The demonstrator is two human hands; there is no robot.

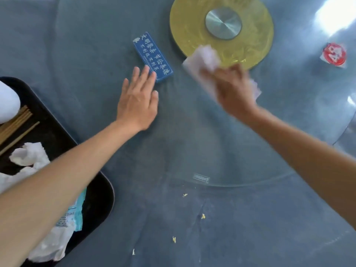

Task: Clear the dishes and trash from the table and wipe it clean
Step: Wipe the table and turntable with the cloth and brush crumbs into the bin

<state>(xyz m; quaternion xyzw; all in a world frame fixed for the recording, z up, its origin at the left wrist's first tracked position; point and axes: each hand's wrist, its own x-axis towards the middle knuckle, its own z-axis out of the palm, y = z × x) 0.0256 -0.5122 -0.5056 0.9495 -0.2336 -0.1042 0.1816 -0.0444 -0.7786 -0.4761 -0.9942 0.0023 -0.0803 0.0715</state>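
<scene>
My right hand (234,89) grips a white cloth (204,57) and presses it onto the glass turntable (221,151), at the near edge of the gold disc (192,27); hand and cloth are blurred. My left hand (137,101) lies flat on the glass with straight fingers, its fingertips touching the near end of a blue sign block (152,54) with white writing. A black tray (57,135) at the left holds crumpled napkins (30,155), wooden chopsticks (17,122), a white dish (7,103) and a plastic wrapper (75,214), partly hidden by my left forearm.
Small yellow crumbs (202,216) lie on the blue tablecloth (250,228) near me, beyond the glass rim. A red round sticker (334,54) sits on the glass at the far right. A silver hub (223,23) marks the gold disc's centre.
</scene>
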